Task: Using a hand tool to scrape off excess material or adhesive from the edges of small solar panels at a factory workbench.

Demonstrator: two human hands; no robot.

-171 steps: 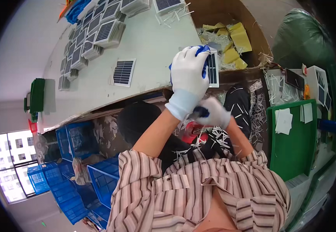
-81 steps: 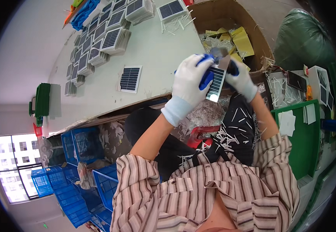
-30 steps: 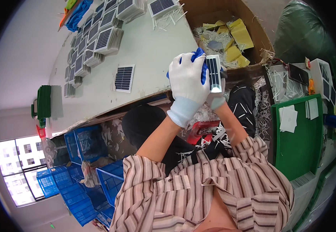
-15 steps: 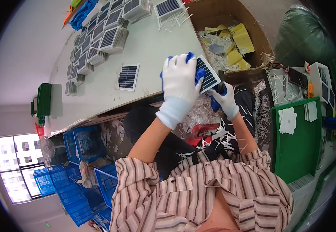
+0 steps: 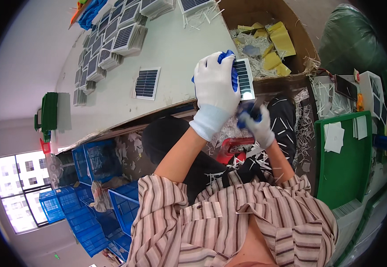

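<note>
My left hand (image 5: 218,84), in a white glove with blue palm and fingertips, is closed on a small solar panel (image 5: 244,78) at the table's front edge. The panel is dark with pale lines and a white border; a bright glint shows at its near end. Just below it, my right hand (image 5: 258,123) is closed round a dark hand tool (image 5: 249,108), apart from the panel and too blurred to name exactly. Another small solar panel (image 5: 147,83) lies flat on the table to the left.
Stacks of solar panels (image 5: 124,40) cover the far left of the table (image 5: 175,58). A cardboard box (image 5: 300,35) with paper strips and yellow pieces stands beyond my hands. Right of me are a green tray (image 5: 342,173) and a green bag (image 5: 349,40); blue crates (image 5: 75,218) sit lower left.
My left hand has moved slightly right and up, turning the panel more upright. My right hand has dropped away from the panel's edge with the dark tool, towards me.
</note>
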